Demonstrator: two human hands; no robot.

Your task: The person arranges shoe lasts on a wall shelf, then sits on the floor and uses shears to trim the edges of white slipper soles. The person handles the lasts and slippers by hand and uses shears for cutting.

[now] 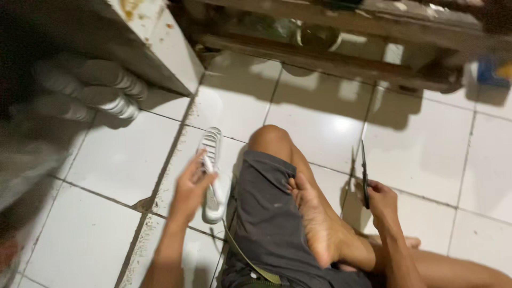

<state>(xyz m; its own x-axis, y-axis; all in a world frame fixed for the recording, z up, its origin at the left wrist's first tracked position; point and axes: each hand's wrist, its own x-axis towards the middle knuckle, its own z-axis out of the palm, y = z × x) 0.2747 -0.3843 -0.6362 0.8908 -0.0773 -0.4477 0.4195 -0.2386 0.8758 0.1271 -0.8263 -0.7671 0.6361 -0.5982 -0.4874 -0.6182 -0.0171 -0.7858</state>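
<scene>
Left hand (pixel 191 188) grips white sandal (pixel 212 176); right hand (pixel 380 196) holds scissors (pixel 364 170).

just one head cam here, looking steeply down and a bit forward at the tiled floor (pixel 122 160), close over the lap, tilted slightly.

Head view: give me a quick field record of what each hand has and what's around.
left hand: grips a white slotted plastic piece, shaped like a small fan housing, held upright above the floor
right hand: closed on a dark thin-bladed tool, blade pointing up; exact kind too blurred to tell
posture: person seated on the floor, legs crossed, one bare foot resting on grey shorts
floor: glossy white tiles with dirty grout lines
background: wooden furniture ahead, white cabinet at upper left
</scene>
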